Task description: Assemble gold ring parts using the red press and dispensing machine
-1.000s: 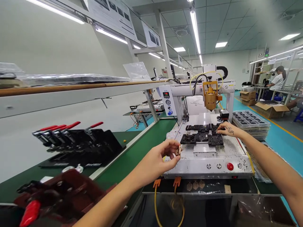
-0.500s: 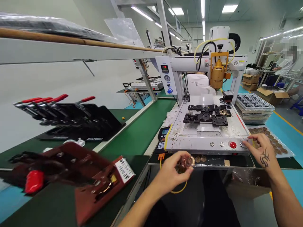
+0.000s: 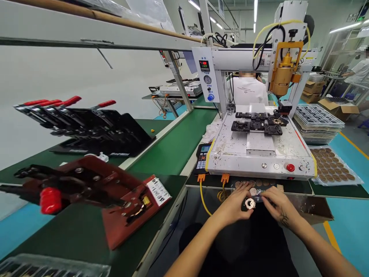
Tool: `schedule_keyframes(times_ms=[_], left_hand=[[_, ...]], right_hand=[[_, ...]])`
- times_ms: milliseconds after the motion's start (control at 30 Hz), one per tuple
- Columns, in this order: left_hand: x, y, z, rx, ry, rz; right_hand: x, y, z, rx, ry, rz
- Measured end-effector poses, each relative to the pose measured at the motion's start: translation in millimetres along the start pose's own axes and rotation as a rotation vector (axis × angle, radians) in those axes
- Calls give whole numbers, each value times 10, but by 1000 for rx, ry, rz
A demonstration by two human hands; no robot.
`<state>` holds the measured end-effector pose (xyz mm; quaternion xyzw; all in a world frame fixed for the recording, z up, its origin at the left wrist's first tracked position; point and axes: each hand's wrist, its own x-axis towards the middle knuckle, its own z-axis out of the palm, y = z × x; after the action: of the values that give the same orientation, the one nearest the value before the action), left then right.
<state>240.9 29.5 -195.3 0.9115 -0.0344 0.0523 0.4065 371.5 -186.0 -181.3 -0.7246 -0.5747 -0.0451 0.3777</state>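
My left hand [image 3: 235, 204] is closed on a rose-gold, ring-shaped metal part [image 3: 250, 204], pinched between thumb and fingers below the table's front edge. Beside it, my right hand [image 3: 278, 202] has thumb and fingertips pressed together. What they hold, if anything, is too small to make out. Right behind both hands, several round brown discs [image 3: 253, 191] lie in a row on clear film along the front edge. Above them stands a white benchtop machine [image 3: 256, 166] with black fixtures [image 3: 256, 125] on its bed and a gold-coloured head [image 3: 284, 79].
A red-brown clamp fixture [image 3: 123, 227] with a red-tipped handle stands at left, black clamp fixtures [image 3: 100, 132] behind it. A keypad controller [image 3: 202, 158] is left of the machine. At right are a sheet of round discs [image 3: 331, 165] and stacked trays [image 3: 317, 123]. A person [image 3: 249, 90] sits behind the machine.
My right hand has left the knob at the machine's front right and come down beside my left. The left hand, still holding the ring part, has shifted right. The view has tilted downward.
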Motion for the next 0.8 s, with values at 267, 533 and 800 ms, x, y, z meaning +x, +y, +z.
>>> schedule_keyframes(times_ms=[267, 533, 800], left_hand=[[18, 46, -124, -95, -61, -55], [35, 89, -289, -130, -145, -63], [289, 57, -105, 43, 81, -46]], right_hand=[[146, 363, 513, -149, -18, -67], [-359, 347, 622, -122, 7, -207], [-483, 98, 274, -22, 174, 110]])
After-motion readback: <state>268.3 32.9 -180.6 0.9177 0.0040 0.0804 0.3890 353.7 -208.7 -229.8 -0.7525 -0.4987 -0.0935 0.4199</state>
